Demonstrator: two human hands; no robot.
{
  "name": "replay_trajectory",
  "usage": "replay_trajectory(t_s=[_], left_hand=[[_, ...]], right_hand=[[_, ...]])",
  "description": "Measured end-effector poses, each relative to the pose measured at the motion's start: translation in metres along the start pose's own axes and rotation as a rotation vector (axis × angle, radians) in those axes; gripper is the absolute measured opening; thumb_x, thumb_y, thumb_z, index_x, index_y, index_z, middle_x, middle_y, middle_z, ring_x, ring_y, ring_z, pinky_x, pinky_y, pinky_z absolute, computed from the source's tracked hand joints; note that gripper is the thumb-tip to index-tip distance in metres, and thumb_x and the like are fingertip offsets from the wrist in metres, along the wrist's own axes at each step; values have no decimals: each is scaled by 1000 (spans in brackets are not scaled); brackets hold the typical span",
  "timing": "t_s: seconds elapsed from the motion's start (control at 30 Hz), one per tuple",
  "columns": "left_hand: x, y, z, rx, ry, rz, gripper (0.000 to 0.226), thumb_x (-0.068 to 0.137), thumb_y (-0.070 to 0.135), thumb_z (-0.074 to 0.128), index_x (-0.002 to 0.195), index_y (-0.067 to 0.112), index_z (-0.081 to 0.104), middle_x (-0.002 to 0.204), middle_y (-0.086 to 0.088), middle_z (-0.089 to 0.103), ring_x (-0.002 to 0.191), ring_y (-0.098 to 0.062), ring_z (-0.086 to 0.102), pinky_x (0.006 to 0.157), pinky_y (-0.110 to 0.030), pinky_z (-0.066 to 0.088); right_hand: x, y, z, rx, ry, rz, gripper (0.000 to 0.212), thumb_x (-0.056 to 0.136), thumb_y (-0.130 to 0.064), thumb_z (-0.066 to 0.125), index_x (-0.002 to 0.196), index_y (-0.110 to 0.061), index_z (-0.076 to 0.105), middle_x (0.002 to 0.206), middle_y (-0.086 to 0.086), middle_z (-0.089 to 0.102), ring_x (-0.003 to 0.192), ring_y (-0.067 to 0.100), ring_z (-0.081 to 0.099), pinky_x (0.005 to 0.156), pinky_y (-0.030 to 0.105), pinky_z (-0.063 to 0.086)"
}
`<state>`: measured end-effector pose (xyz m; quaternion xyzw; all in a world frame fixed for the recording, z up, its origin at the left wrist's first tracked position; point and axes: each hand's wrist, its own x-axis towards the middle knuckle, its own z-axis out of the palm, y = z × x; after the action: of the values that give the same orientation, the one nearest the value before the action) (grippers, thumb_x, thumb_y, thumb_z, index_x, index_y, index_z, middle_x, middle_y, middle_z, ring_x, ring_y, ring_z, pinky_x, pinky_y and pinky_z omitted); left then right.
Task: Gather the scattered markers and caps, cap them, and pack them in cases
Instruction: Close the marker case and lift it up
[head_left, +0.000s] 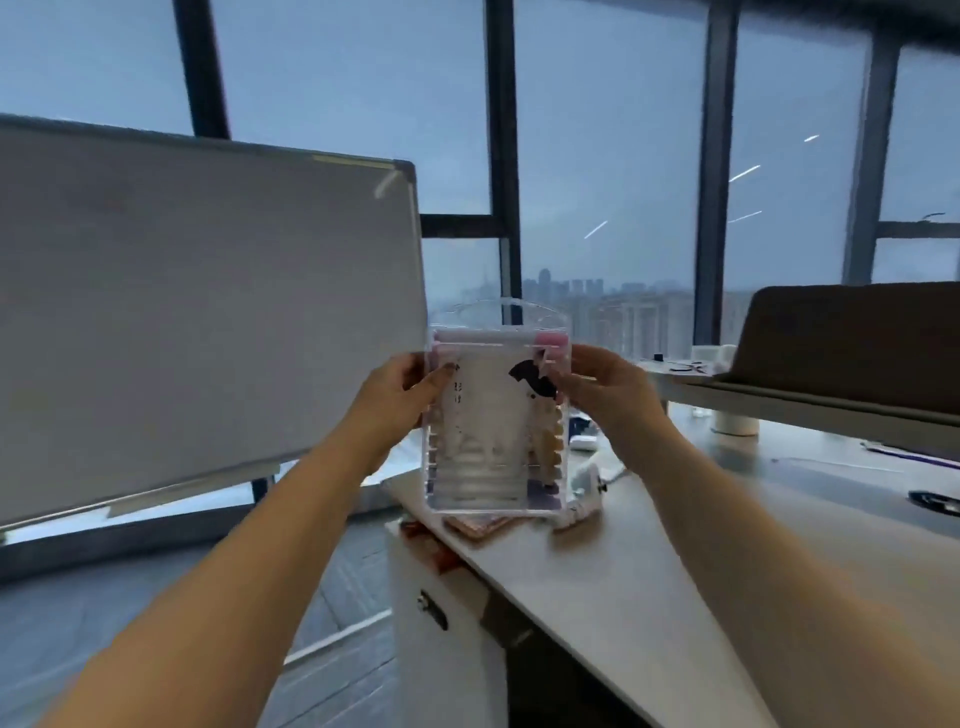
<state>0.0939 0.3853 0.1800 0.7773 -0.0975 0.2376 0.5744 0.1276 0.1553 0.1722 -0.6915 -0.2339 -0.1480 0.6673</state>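
Two hands grip one clear case of markers — left hand on its left edge, right hand on its right — held upright in the air above the desk, whiteboard at left.

A large grey-white whiteboard in a metal frame stands left of the left hand, and tall dark-framed windows rise beyond both hands. Below the right hand runs a pale wooden desk, a white drawer cabinet under its near end — further right of that hand sit a white cylindrical roll and a dark padded panel.
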Motion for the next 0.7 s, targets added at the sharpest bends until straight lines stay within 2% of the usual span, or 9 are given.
replay_trajectory(t_s=[0.07, 0.13, 0.2, 0.3, 0.4, 0.57, 0.7], left_hand=[[-5, -8, -36, 7, 73, -26, 21, 93, 29, 58, 111, 17, 61, 108, -2, 68, 101, -21, 64, 88, -42, 55], [-12, -17, -72, 22, 144, -55, 21, 93, 26, 58, 112, 17, 60, 108, -2, 68, 102, -21, 64, 90, -45, 54], [-18, -25, -108, 49, 205, -73, 19, 92, 26, 60, 110, 20, 61, 109, -2, 68, 103, -22, 64, 91, -51, 52], [-26, -37, -152, 59, 291, -86, 9, 92, 22, 61, 100, 24, 62, 108, -4, 68, 105, -27, 63, 93, -58, 48], [-27, -43, -190, 69, 362, -101, 9, 92, 19, 61, 100, 24, 63, 108, -5, 68, 105, -27, 63, 94, -59, 47], [-14, -51, -241, 149, 450, -110, 14, 92, 22, 59, 106, 25, 61, 111, -2, 65, 109, -23, 60, 95, -52, 49], [5, -70, -269, 251, 505, -123, 20, 93, 23, 59, 113, 22, 61, 99, 10, 63, 98, -13, 57, 91, -40, 50]], right_hand=[[10, 2, 40, 48, -54, -19, 21, 80, -20, 75, 100, -26, 70, 94, -8, 74, 85, 6, 70, 85, 26, 53], [18, 4, 80, 63, -106, -40, 26, 82, -19, 74, 108, -19, 69, 97, -6, 73, 79, 0, 68, 72, 13, 51], [28, 8, 120, 86, -151, -44, 34, 84, -15, 72, 117, -10, 66, 104, 2, 72, 82, 2, 67, 65, 6, 49], [38, 12, 173, 141, -215, -36, 34, 85, -7, 70, 118, -5, 64, 105, 10, 71, 81, 5, 66, 62, 6, 48], [48, 10, 219, 157, -272, -48, 29, 87, -8, 67, 116, -6, 64, 99, 4, 69, 81, 5, 64, 60, 4, 47], [77, 12, 286, 195, -337, -81, 27, 89, -11, 66, 116, -13, 62, 93, -7, 65, 83, 3, 62, 69, 13, 48], [103, 26, 331, 213, -363, -92, 26, 90, -7, 63, 114, -18, 60, 95, -12, 62, 82, 3, 62, 61, 6, 46]])
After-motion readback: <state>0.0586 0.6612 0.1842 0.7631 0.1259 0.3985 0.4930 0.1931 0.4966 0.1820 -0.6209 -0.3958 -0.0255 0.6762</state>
